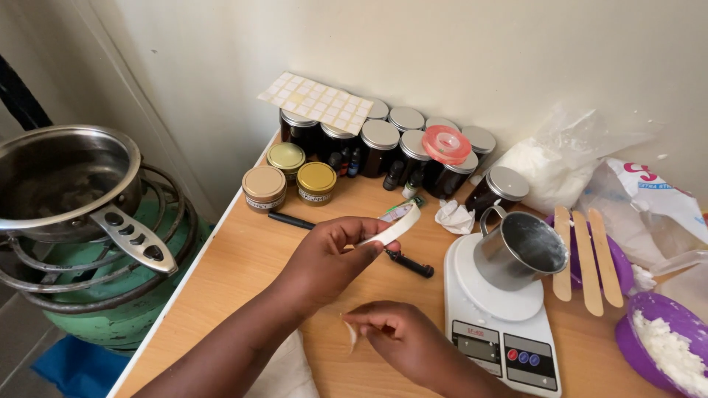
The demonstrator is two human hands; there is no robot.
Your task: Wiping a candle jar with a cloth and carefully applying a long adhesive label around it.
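Tape roll (394, 223), white, pinched edge-on in the left hand (324, 254), held above the wooden table (236, 258) just over a black pen-like tool (402, 262); fingers of that hand curled shut around the roll's near side. Small white scrap (351, 335) gripped between thumb and fingertips of the right hand (402, 335), lower and nearer the body, well clear of the roll. Just right of both hands, a white kitchen scale (501, 324) carrying a steel cup (520, 249) with pale residue inside. Beside the cup, three wooden sticks (588, 258) lying across a purple lid (616, 262); further right, a purple bowl (667, 346) of white flakes and plastic bags (560, 158) of white flakes against the wall. Crumpled tissue (454, 217) between roll and cup. Behind, a cluster of dark jars (380, 147) with silver lids, one topped by a pink ring-shaped lid (446, 144), a sticker sheet (316, 102) resting on the leftmost jars. In front of those, three gold-lidded tins (289, 177). Off the table's left edge, a steel pot (66, 180) sitting on a green gas burner (110, 295)
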